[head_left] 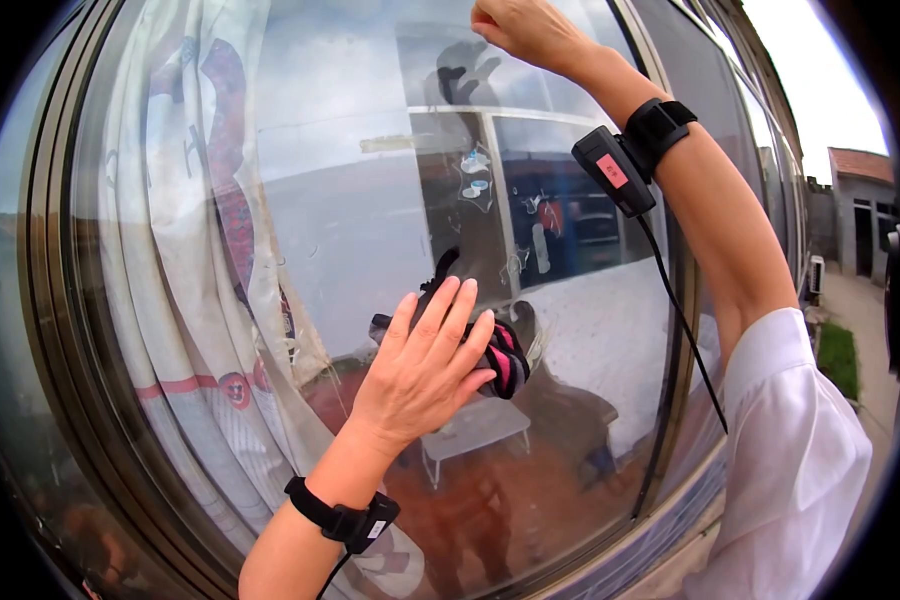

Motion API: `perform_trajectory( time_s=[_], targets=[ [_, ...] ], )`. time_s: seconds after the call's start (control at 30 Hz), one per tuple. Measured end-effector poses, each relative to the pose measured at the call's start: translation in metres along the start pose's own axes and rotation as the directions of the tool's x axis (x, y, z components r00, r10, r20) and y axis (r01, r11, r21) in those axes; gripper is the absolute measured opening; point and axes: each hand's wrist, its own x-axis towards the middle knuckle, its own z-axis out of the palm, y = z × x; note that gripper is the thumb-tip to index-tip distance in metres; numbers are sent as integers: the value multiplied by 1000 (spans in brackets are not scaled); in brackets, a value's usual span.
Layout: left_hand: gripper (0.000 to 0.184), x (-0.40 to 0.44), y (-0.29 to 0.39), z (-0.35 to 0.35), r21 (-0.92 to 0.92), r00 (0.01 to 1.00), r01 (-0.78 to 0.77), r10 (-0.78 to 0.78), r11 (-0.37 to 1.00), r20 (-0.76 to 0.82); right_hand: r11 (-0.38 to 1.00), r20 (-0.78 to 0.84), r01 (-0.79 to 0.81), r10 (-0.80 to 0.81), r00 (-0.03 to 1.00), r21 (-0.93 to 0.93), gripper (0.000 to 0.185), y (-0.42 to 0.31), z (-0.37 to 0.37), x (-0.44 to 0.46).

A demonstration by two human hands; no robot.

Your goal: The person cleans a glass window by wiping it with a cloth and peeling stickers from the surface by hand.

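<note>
A large glass window pane [350, 240] fills the middle of the view. My left hand [425, 355] lies over a dark cloth with pink stripes [505, 362], its fingers extended, holding it against the glass. Part of the cloth is hidden beneath the palm. At the top edge my right hand [530, 30] is raised with its fingers curled closed, near the upper pane. What it may hold is hidden, and the frame cuts off part of it. Each wrist wears a black strapped device; the right one [612, 170] has a red label and a trailing cable.
Metal window frames [660, 440] run down both sides of the pane. Behind the glass hang pale patterned curtains [185, 300], and a small white table [475, 430] shows through. Reflections overlap the view. To the right lie a path [865, 340], grass [838, 360] and a brick-roofed building [860, 200].
</note>
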Motion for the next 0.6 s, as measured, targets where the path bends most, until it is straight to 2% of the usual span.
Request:
perform_trajectory(
  time_s=[0.07, 0.13, 0.23, 0.3, 0.37, 0.4, 0.5, 0.57, 0.6],
  targets=[
    [54, 0, 0, 0, -2, 1000, 2, -2, 1000, -1, 999, -1, -16, 16, 1000, 44, 22, -10, -17, 4],
    [54, 0, 0, 0, -5, 1000, -4, 4, 1000, 8, 982, 176, -164, 146, 974, 91, 25, -18, -28, 0],
    [53, 1, 0, 0, -3, 1000, -10, 10, 1000, 11, 972, 133, -191, 172, 976, 139, 26, -20, -19, -19],
    [53, 0, 0, 1, -6, 1000, -7, 7, 1000, 8, 967, 118, -184, 164, 979, 177, 25, -18, -15, -27],
    [53, 0, 0, 0, -13, 1000, -7, 7, 1000, 10, 983, 75, -79, 68, 995, 163, 23, -21, -15, -33],
    [53, 1, -1, 0, -15, 1000, -7, 8, 1000, 5, 983, 75, -81, 70, 995, 164, 23, -22, -15, -35],
    [53, 1, 0, 2, 4, 1000, -17, 17, 1000, -6, 993, 66, -39, 32, 997, 107, 23, -24, -15, -32],
    [52, 1, 0, 2, 9, 1000, -17, 17, 1000, -8, 998, 60, -57, 59, 996, -30, 15, -29, -17, -32],
    [52, 1, -1, 1, 9, 1000, -15, 15, 1000, -3, 998, 58, -57, 59, 997, -31, 15, -31, -17, -32]
  ],
)
